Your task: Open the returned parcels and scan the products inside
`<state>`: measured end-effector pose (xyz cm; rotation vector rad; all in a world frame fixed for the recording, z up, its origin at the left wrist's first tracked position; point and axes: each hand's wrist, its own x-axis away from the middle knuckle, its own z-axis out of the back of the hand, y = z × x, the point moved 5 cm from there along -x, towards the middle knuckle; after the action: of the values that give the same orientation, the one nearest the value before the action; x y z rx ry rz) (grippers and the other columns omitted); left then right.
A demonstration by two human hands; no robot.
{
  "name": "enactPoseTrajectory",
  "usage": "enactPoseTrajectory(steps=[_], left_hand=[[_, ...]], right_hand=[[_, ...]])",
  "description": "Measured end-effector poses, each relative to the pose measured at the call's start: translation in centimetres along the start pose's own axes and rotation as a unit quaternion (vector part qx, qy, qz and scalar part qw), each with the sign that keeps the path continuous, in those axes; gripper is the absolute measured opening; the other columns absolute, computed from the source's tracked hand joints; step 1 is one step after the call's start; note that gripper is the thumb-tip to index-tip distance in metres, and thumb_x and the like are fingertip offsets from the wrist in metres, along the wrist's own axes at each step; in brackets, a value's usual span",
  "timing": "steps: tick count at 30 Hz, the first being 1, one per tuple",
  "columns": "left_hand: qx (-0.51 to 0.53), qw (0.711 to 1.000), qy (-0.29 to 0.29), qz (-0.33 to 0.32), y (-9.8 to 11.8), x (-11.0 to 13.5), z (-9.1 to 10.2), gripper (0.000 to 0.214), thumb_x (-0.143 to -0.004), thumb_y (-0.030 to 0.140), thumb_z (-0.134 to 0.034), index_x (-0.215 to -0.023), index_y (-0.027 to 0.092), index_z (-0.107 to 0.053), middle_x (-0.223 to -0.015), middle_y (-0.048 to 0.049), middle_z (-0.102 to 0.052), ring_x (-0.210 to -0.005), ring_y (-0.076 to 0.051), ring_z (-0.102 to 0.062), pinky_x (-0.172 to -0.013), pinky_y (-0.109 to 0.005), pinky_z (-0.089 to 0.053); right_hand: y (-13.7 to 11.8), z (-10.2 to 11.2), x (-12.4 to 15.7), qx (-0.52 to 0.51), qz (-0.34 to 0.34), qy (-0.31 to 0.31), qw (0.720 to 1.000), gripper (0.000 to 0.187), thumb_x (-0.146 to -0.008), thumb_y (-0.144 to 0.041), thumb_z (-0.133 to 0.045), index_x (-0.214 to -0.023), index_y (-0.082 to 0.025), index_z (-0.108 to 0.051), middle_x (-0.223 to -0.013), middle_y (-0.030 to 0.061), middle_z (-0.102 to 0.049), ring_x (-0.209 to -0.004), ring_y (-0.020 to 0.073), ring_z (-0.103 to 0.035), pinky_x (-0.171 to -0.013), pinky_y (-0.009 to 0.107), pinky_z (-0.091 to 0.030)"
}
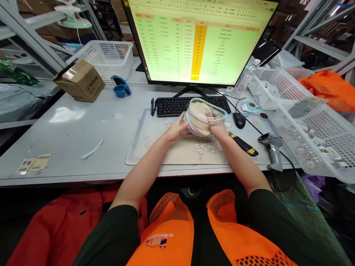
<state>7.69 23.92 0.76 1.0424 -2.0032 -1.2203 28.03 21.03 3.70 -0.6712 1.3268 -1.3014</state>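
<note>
Above the front of the keyboard is a clear plastic pouch point(221, 115) with pale green edging. Round beige contents point(200, 112) show through it; their exact kind is unclear. My left hand point(177, 130) grips the pouch's left side, fingers closed around its lower edge. At the pouch's right front, my right hand point(217, 130) is closed on it, with its fingers partly hidden by the plastic. I cannot tell whether those fingers are inside the pouch or behind it. Beneath both hands lies a pale desk mat point(177, 157).
A monitor point(172, 48) stands behind the keyboard point(169, 107). To the right are a mouse point(239, 120), a box cutter point(244, 144), a barcode scanner point(273, 147) and white baskets point(318, 140). A cardboard box point(83, 83) and blue tape dispenser point(121, 88) sit left.
</note>
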Motion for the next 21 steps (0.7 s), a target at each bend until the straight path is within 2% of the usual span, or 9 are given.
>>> enactPoseTrajectory(steps=[3,6,8,10,13,15,17,19,21], left_hand=[[-0.03,0.999,0.015,-0.016,-0.5,0.3,-0.8,0.142,-0.061,0.043,-0.1,-0.174,0.04,-0.015,-0.177,-0.0108,-0.033,-0.148,-0.046,-0.052,-0.103,-0.059,-0.062],[-0.028,0.997,0.054,-0.041,-0.5,0.0,-0.4,0.134,-0.063,0.033,-0.094,-0.174,0.036,-0.018,-0.172,-0.0108,-0.042,-0.144,-0.042,-0.056,-0.101,-0.053,-0.064],[-0.022,0.994,0.096,-0.051,-0.4,-0.2,0.1,0.124,-0.064,0.025,-0.085,-0.172,0.031,-0.026,-0.165,-0.0113,-0.052,-0.139,-0.038,-0.06,-0.099,-0.047,-0.064],[-0.025,0.988,0.135,-0.063,-0.4,-0.4,0.5,0.117,-0.059,0.017,-0.076,-0.169,0.028,-0.034,-0.16,-0.0095,-0.057,-0.135,-0.035,-0.063,-0.096,-0.041,-0.065],[-0.024,0.984,0.153,-0.088,-0.5,-0.4,0.7,0.113,-0.055,0.012,-0.069,-0.163,0.034,-0.043,-0.158,-0.0028,-0.059,-0.13,-0.03,-0.065,-0.093,-0.034,-0.064],[-0.009,0.985,0.147,-0.095,-0.5,-0.4,0.8,0.104,-0.06,0.016,-0.07,-0.159,0.037,-0.048,-0.155,-0.0003,-0.062,-0.128,-0.029,-0.067,-0.093,-0.033,-0.063],[0.001,0.984,0.144,-0.104,-0.4,-0.4,0.9,0.085,-0.07,0.028,-0.073,-0.153,0.036,-0.056,-0.149,-0.0014,-0.066,-0.13,-0.029,-0.066,-0.098,-0.036,-0.062],[-0.016,0.977,0.159,-0.138,0.1,-0.3,1.2,0.069,-0.078,0.043,-0.075,-0.145,0.032,-0.063,-0.148,-0.0042,-0.067,-0.139,-0.03,-0.061,-0.108,-0.039,-0.057],[-0.047,0.974,0.163,-0.152,0.5,-0.3,1.2,0.069,-0.078,0.053,-0.081,-0.141,0.032,-0.064,-0.153,-0.0047,-0.064,-0.152,-0.028,-0.05,-0.119,-0.038,-0.048]], right_hand=[[0.8,0.1,0.2,0.051,0.006,-0.027,0.998,0.09,-0.084,-0.092,-0.056,-0.145,-0.027,-0.066,-0.154,0.0101,-0.063,-0.152,0.0326,-0.049,-0.136,0.055,-0.024],[1.3,0.0,0.8,0.042,0.025,-0.111,0.993,0.08,-0.089,-0.087,-0.055,-0.14,-0.028,-0.071,-0.154,0.0084,-0.063,-0.154,0.0304,-0.046,-0.137,0.052,-0.021],[1.4,0.0,1.2,0.022,0.029,-0.131,0.991,0.072,-0.088,-0.081,-0.061,-0.134,-0.028,-0.074,-0.152,0.0086,-0.065,-0.153,0.0307,-0.049,-0.136,0.052,-0.024],[1.4,0.3,1.4,-0.012,0.025,-0.087,0.996,0.068,-0.083,-0.075,-0.072,-0.128,-0.025,-0.076,-0.149,0.0112,-0.067,-0.149,0.0326,-0.053,-0.134,0.053,-0.03],[1.5,0.7,1.5,-0.11,-0.014,0.002,0.994,0.076,-0.076,-0.07,-0.082,-0.132,-0.021,-0.07,-0.148,0.0159,-0.066,-0.141,0.0345,-0.061,-0.124,0.054,-0.047],[1.6,0.4,1.5,-0.173,-0.06,0.004,0.983,0.085,-0.075,-0.072,-0.08,-0.141,-0.022,-0.061,-0.15,0.0163,-0.065,-0.133,0.0341,-0.066,-0.112,0.054,-0.058],[1.5,0.0,1.6,-0.188,-0.087,-0.034,0.978,0.089,-0.076,-0.072,-0.078,-0.147,-0.024,-0.054,-0.152,0.0159,-0.064,-0.126,0.0332,-0.07,-0.102,0.053,-0.063],[1.2,-0.2,1.9,-0.146,-0.091,-0.083,0.982,0.089,-0.075,-0.068,-0.081,-0.148,-0.023,-0.054,-0.148,0.0161,-0.067,-0.122,0.0334,-0.072,-0.1,0.052,-0.064],[0.9,0.0,2.3,-0.07,-0.07,-0.102,0.99,0.084,-0.075,-0.062,-0.083,-0.144,-0.022,-0.059,-0.139,0.015,-0.072,-0.122,0.0345,-0.071,-0.104,0.054,-0.061]])
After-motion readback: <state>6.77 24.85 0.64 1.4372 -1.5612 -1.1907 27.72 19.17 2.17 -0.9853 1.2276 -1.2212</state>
